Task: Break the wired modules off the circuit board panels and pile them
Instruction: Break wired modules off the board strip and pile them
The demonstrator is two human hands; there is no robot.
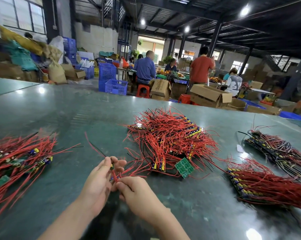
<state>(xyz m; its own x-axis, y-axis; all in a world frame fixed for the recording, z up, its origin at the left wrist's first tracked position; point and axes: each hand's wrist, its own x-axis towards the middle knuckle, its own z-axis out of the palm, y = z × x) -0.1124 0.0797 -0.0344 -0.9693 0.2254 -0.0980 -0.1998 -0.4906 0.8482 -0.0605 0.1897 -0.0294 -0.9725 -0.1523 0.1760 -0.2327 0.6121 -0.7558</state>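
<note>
Two hands met low over the tabletop (63,108): the left hand (96,184) pinched a small wired module (112,166), while the right hand (136,191) pinched the red wires (115,175) below it. Too sharp a twist could have torn a lead from its solder (a judgement only). The module looked tiny, its wires trailing. Finished modules (16,160) lay left; unbroken panels (168,141) lay ahead.

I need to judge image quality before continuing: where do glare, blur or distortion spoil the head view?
Head view: ceiling lamps glare off the green table; the left pile of wired modules is motion-blurred; the left hand and right hand are fairly sharp; wide-angle bending curves the table's far edge.
</note>
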